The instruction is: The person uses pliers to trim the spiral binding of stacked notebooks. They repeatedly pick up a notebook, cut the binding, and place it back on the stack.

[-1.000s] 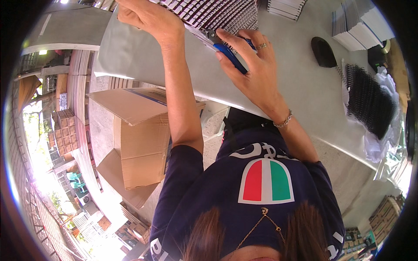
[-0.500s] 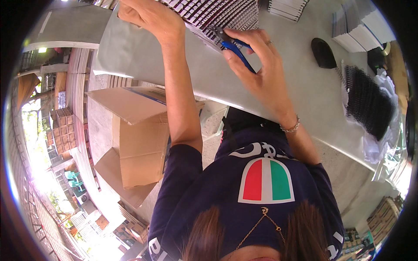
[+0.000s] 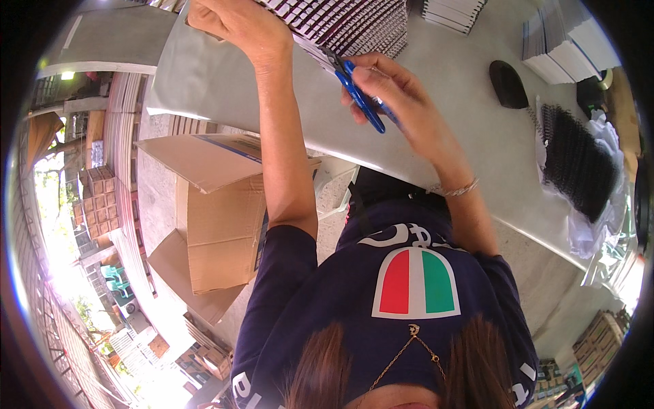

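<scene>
A stack of wire-bound notebooks (image 3: 354, 27) lies at the top of the view, with rows of dark coil binding facing up. My right hand (image 3: 402, 92) is closed around blue-handled cutting pliers (image 3: 360, 101), whose dark jaws are at the near edge of the stack. Whether the jaws touch a coil is too small to tell. My left hand (image 3: 245, 27) is at the left end of the stack, fingers curled. What those fingers grip is hidden, and the upper edge of the picture cuts off part of the hand.
The grey table (image 3: 456, 129) also bears a black computer mouse (image 3: 508, 84), a bundle of black binding coils (image 3: 579, 160) on clear plastic, and paper stacks (image 3: 558, 58) at the far right. Open cardboard boxes (image 3: 225, 232) stand below the table's front edge, left of me.
My right hand has turned and shifted slightly, and the pliers' spread handles have come closer together. The jaws are a little farther left. My left hand has barely moved.
</scene>
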{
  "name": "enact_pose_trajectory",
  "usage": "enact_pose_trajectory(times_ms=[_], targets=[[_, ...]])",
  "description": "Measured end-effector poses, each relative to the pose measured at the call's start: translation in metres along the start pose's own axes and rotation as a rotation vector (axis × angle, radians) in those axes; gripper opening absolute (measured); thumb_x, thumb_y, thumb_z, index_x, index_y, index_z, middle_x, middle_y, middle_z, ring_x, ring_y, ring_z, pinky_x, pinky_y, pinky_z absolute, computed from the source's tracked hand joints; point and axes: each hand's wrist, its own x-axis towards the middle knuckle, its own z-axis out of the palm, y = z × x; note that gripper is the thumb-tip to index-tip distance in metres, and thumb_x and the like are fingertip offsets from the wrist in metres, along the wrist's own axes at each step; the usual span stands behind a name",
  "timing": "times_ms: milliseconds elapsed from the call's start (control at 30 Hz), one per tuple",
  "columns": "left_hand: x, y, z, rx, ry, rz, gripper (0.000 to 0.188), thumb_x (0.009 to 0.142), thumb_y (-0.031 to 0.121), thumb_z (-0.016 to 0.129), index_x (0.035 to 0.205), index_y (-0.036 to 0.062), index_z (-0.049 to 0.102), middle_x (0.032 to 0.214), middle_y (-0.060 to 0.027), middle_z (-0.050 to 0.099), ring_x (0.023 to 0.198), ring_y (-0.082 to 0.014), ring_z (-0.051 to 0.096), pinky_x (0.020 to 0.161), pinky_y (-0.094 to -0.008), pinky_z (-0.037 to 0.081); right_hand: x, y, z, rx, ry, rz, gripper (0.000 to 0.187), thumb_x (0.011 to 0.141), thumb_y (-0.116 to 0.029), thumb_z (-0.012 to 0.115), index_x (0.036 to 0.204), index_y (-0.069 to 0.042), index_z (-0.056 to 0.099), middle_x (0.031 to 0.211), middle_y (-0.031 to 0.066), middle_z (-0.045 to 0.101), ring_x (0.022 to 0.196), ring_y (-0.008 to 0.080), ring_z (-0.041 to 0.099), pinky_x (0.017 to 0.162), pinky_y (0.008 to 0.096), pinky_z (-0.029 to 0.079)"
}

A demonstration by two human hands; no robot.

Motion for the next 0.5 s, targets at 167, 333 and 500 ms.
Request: enact_pose_trajectory(times_ms=[167,333,500], targets=[[-0.001,0.002,0.003,0.043,0.022,-0.015,0.055,0.111,0.036,0.040,0.076,-0.0006,0.061,0.078,-0.0120,0.065,0.082,-0.0205,0.062,0.091,-0.0390,0.046,-0.005,0.001,0.006,-1.035,0.345,-0.657,0.038,0.085,-0.020,0.077,0.122,-0.011,0.069,0.103,0.0104,0.065,0.095,0.0280,0.059,0.085,0.0390,0.048],[-0.001,0.004,0.007,0.046,0.014,0.018,0.054,0.111,0.036,0.039,0.077,-0.0005,0.061,0.077,-0.0122,0.064,0.081,-0.0209,0.062,0.091,-0.0388,0.047,-0.010,0.013,0.004,-1.164,0.484,-0.791,0.039,0.085,-0.019,0.078,0.122,-0.010,0.069,0.105,0.0103,0.065,0.099,0.0291,0.058,0.087,0.0399,0.046],[0.000,-0.001,0.004,0.029,0.007,0.021,0.054,0.111,0.036,0.038,0.078,-0.0004,0.060,0.078,-0.0116,0.064,0.081,-0.0208,0.061,0.090,-0.0384,0.047,-0.009,0.023,0.004,-0.983,0.491,-0.771,0.040,0.085,-0.019,0.078,0.123,-0.013,0.069,0.107,0.0121,0.062,0.099,0.0304,0.058,0.087,0.0402,0.045]])
